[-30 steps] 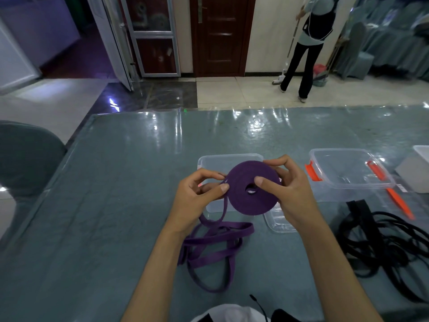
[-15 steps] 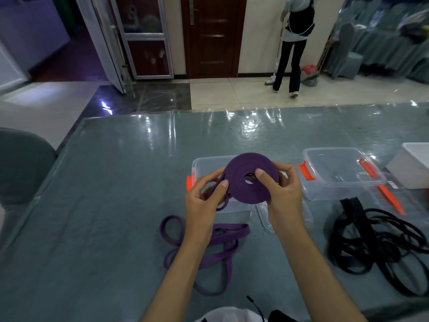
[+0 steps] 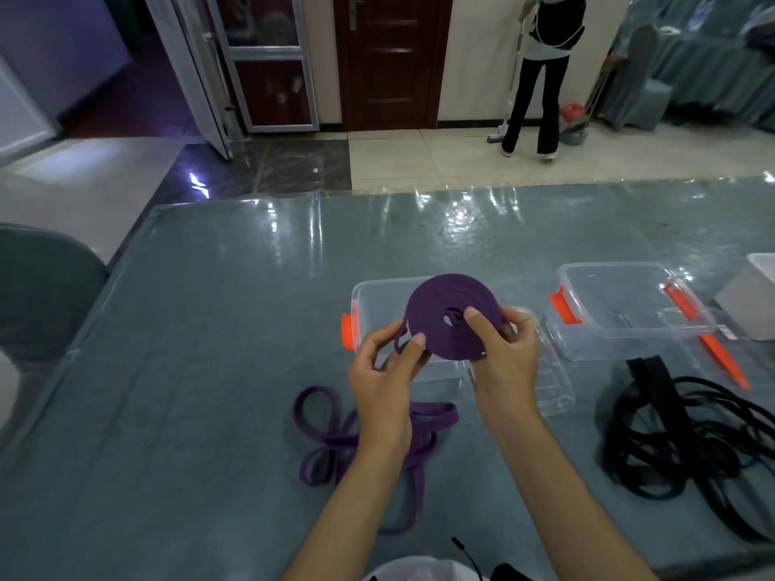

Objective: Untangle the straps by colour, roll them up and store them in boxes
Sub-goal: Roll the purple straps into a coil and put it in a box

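A flat purple strap roll (image 3: pixel 448 304) is held upright above a clear box with an orange clip (image 3: pixel 365 299). My right hand (image 3: pixel 503 358) grips the roll, thumb near its centre hole, fingers behind. My left hand (image 3: pixel 386 371) pinches the strap where it feeds onto the roll's lower left edge. The loose purple strap (image 3: pixel 327 438) lies in loops on the table below my left wrist. A tangled black strap pile (image 3: pixel 679 438) lies at the right.
A second clear box with orange clips (image 3: pixel 629 308) stands right of the first, a clear lid (image 3: pixel 557 387) between them. A white box (image 3: pixel 750 299) sits at the far right edge. A grey chair (image 3: pixel 37 287) is left. A person stands beyond the table.
The roll has been turned and more strap wound on. The loose purple loops on the table have shifted left. The person in the background has moved slightly.
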A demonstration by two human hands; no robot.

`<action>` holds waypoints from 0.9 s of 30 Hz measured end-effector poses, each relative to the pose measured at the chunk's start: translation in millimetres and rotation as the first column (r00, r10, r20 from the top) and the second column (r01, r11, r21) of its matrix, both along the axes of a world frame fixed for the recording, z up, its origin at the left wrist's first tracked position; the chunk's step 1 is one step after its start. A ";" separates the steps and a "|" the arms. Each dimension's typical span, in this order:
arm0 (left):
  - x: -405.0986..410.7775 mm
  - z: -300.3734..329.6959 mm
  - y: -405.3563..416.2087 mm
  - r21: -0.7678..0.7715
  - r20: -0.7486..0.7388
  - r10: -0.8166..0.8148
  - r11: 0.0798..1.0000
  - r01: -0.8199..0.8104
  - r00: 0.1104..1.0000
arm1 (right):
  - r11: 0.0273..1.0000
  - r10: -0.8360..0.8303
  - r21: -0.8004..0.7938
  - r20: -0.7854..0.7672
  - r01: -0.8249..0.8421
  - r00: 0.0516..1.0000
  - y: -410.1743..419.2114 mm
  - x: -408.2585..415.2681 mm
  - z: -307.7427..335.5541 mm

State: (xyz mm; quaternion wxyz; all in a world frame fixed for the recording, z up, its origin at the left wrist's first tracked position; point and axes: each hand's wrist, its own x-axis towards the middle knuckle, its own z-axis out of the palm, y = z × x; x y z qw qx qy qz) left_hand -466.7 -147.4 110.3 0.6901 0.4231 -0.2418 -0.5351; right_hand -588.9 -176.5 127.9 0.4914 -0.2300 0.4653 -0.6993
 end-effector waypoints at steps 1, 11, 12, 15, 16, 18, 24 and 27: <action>3.4 -0.2 -3.5 0.022 0.017 0.008 1.000 -0.009 1.000 | 0.998 0.058 0.017 -0.048 -0.058 0.997 -2.8 -4.9 -1.3; 18.4 -19.9 -43.4 0.191 0.070 0.019 0.981 -0.032 0.997 | 0.901 0.429 0.120 -0.102 -0.417 0.897 -27.1 -32.8 -22.2; 17.3 -22.4 -46.3 0.221 0.052 0.015 0.975 -0.026 0.999 | 0.913 0.401 0.113 -0.075 -0.392 0.913 -29.4 -30.7 -26.2; 13.2 -30.0 -55.5 0.250 0.014 -0.055 0.967 0.050 0.998 | 0.941 0.314 0.137 -0.008 -0.310 0.949 -37.0 -22.5 -34.7; 11.6 -32.5 -59.9 0.252 0.019 -0.082 0.965 0.074 0.996 | 0.945 0.291 0.152 0.012 -0.290 0.957 -40.0 -19.9 -36.9; 9.4 -36.9 -71.9 0.266 0.043 -0.091 0.961 0.077 0.995 | 0.943 0.265 0.206 0.007 -0.260 0.964 -47.3 -17.3 -38.9; 10.8 -58.6 -128.7 0.372 0.156 -0.131 0.926 0.065 0.979 | 0.868 0.386 0.456 -0.374 -0.195 0.843 -90.4 -29.3 -47.3; 9.7 -77.3 -158.1 0.449 0.211 -0.196 0.890 0.083 0.958 | 0.820 0.485 0.542 -0.490 -0.182 0.724 -115.5 -33.8 -59.6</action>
